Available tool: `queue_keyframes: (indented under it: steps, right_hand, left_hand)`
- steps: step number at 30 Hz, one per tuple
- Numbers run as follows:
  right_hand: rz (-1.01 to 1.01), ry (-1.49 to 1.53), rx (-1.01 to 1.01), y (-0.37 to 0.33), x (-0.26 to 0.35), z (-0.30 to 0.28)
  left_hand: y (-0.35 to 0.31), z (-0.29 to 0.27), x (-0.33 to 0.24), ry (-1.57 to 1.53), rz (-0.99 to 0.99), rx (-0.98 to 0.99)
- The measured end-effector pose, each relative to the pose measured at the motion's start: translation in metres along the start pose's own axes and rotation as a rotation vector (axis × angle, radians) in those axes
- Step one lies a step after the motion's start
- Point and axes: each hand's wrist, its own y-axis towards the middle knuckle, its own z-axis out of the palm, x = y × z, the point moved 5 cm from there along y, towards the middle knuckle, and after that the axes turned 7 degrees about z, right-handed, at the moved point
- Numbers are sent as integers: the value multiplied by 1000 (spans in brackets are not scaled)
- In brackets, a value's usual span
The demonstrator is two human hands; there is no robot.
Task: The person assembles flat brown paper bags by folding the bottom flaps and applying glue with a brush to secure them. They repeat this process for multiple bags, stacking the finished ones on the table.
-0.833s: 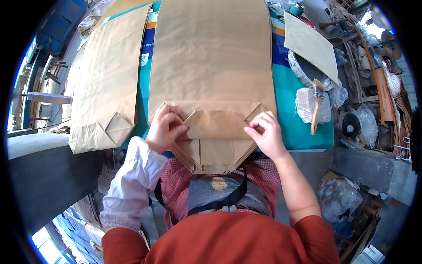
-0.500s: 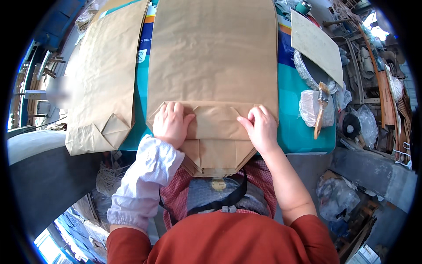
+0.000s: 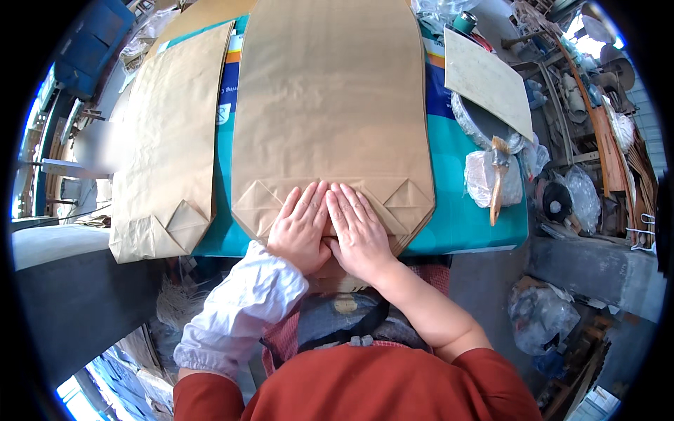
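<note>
A stack of large brown kraft paper bags (image 3: pixel 330 105) lies flat in front of me, its near end hanging toward my lap. The top bag has a folded bottom with triangular corner creases at both sides. My left hand (image 3: pixel 300 228), its forearm in a white sleeve cover, rests flat on that folded end. My right hand (image 3: pixel 359 231) lies flat beside it, the two touching near the middle with fingers stretched away from me. Both press on the paper and hide the centre of the fold.
More folded paper bags (image 3: pixel 168 147) lie to the left on the teal table cover (image 3: pixel 449 231). On the right are a wooden-handled brush (image 3: pixel 498 179) on a plastic-wrapped block (image 3: pixel 481 179), and a pale board (image 3: pixel 488 81) over a round tub (image 3: pixel 467 119). Plastic bags (image 3: pixel 544 316) sit lower right.
Both hands have come together from the fold's two sides to its middle and now lie flat. The flap's upper edge is laid down and the corner triangles show. The view has shifted slightly.
</note>
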Motion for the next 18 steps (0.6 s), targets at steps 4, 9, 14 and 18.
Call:
queue_keyframes:
  steps: [4, 9, 14, 18]
  right_hand:
    - [130, -18, 97, -14, -27, 1]
    - [217, 620, -22, -9, -59, -33]
    - [221, 722, -268, -7, -52, -70]
    - [193, 698, -190, 5, -42, -62]
  left_hand:
    - [-6, 3, 19, 31, -143, 106]
    - [14, -12, -8, 479, -353, 582]
    - [48, 21, -11, 362, 16, 4]
    - [26, -33, 46, 395, -31, 135]
